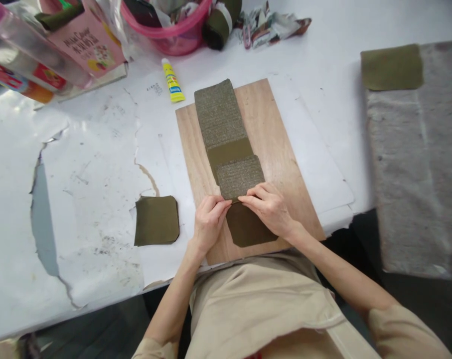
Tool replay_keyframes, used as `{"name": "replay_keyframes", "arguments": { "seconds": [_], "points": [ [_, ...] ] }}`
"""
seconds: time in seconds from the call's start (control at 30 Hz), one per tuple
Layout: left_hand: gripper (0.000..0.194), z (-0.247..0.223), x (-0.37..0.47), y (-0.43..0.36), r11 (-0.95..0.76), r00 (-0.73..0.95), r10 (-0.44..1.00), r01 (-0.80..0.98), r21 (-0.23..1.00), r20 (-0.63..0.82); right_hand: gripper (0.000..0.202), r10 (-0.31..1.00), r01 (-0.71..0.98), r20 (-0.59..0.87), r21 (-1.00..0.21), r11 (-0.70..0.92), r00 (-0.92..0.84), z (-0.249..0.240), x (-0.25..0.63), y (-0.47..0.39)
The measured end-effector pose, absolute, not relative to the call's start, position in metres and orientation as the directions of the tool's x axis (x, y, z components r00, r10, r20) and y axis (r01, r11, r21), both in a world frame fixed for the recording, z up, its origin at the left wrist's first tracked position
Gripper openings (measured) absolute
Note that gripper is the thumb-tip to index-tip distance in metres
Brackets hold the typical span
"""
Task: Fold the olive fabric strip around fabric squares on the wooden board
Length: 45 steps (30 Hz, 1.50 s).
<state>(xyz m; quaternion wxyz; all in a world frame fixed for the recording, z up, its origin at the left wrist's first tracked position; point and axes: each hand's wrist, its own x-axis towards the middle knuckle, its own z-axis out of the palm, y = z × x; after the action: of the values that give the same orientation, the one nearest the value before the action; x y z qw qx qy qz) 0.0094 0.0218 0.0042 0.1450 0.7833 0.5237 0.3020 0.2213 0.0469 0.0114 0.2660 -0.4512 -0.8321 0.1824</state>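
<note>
A long olive strip [227,119], with a rough textured face and a smooth band across it, lies on a wooden board [281,144]. Its near part is a smooth dark olive flap [248,227] with cut corners. Where the textured and smooth parts meet, my left hand [211,217] pinches the strip's fold line. My right hand [268,204] pinches the same line just to the right, its fingertips close to the left ones. Left of the board rests a stack of olive pieces [157,221].
A yellow glue tube [172,81] lies beyond the board. Behind it stand a pink basket [169,39], an olive roll [220,25] and crumpled wrappers [274,27]. Bottles and a pink box [87,45] fill the far left. A grey slab [416,164] with an olive piece is at right.
</note>
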Motion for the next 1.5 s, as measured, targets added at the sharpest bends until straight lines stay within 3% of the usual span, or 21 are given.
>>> {"name": "replay_keyframes", "arguments": {
  "seconds": [0.23, 0.77, 1.5],
  "points": [
    [0.014, 0.0030, 0.0083, 0.0176, -0.395, 0.253, 0.916, 0.712, 0.581, 0.313, 0.023, 0.841, 0.669, 0.266, -0.514, 0.538, -0.472, 0.0097, 0.2228, 0.0465],
    [0.021, 0.0028, 0.0045, 0.0144, -0.419, 0.301, 0.906, 0.730, 0.540, 0.296, 0.026, 0.813, 0.629, 0.305, -0.519, 0.579, -0.497, 0.0081, 0.2253, 0.0461],
    [0.030, 0.0044, 0.0014, 0.0144, -0.518, 0.433, 0.853, 0.769, 0.374, 0.291, 0.024, 0.824, 0.657, 0.268, -0.503, 0.562, -0.500, 0.0071, 0.2236, 0.0462]
  ]
}}
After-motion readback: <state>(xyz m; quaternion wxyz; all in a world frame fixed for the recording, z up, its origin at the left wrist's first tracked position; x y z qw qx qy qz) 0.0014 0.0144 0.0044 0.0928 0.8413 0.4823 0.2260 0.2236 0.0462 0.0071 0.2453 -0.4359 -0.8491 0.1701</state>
